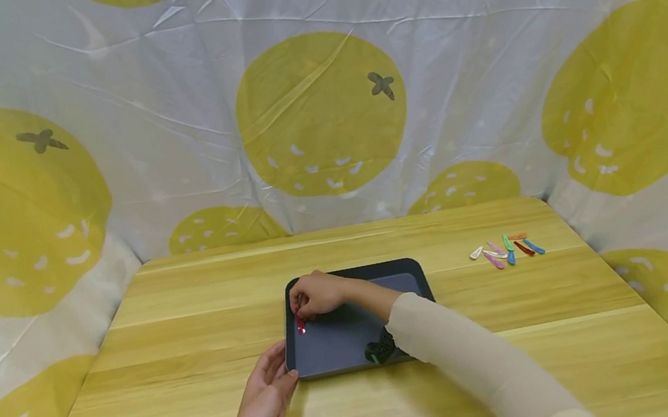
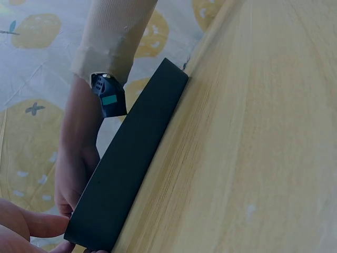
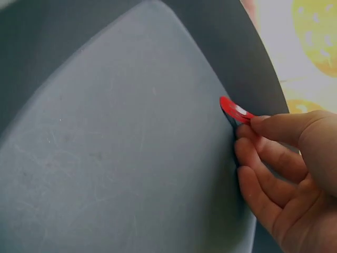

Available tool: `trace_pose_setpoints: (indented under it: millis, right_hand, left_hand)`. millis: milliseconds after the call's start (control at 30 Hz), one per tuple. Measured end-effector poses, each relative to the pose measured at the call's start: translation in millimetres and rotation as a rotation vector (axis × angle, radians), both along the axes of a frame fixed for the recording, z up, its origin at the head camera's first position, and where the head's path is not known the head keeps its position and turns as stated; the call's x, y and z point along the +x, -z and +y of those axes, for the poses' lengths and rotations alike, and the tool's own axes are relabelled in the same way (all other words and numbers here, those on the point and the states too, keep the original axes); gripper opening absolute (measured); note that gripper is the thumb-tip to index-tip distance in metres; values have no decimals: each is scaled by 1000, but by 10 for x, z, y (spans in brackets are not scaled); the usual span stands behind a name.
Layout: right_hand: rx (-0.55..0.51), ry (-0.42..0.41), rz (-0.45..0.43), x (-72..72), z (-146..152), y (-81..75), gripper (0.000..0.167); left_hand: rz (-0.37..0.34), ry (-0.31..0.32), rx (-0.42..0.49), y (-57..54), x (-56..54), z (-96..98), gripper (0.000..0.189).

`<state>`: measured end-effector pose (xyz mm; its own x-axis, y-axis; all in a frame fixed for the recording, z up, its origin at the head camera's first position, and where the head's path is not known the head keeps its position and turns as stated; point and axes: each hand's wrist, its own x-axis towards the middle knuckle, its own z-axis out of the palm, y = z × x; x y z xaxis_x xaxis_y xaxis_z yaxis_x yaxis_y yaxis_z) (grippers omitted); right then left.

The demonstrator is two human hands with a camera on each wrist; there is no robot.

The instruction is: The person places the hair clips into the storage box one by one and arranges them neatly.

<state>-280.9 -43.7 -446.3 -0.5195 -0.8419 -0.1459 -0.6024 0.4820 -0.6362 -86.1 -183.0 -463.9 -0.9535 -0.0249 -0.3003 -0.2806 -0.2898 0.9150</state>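
Observation:
A dark grey rectangular tray (image 1: 356, 368) lies on the wooden table. My right hand (image 1: 320, 293) reaches over it and pinches a red hair clip (image 1: 301, 326) at the tray's left side. In the right wrist view, thumb and fingers hold one end of the red clip (image 3: 234, 109), while its rounded end sticks out near the inner wall. The near left corner of the tray is gripped by my left hand (image 1: 268, 387), its thumb at the rim. The left wrist view shows the thumb (image 2: 47, 224) against the tray's outer wall (image 2: 129, 158), with other fingertips at the lower edge.
Several coloured hair clips (image 1: 509, 250) lie in a loose group on the table (image 1: 195, 313), right of the tray. A black wrist camera (image 1: 381, 348) on the right arm hangs over the tray's near side. Lemon-patterned cloth (image 1: 320, 110) encloses the table's back and sides.

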Motion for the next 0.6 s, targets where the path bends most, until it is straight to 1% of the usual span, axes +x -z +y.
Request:
trace_pose_setpoints:
  millis: [167,367,600]
  right_hand:
    - [14,13,41,23,-33,-9,5]
    - [19,3,59,30,-33,-18,3]
    - [31,7,80,14,-7,9,6]
  left_hand:
    - [-3,3,0,-5,0,-13,65]
    - [-5,10,-2,-13,1,-17,65]
    - [-3,11,-5,-10,5,-14,64]
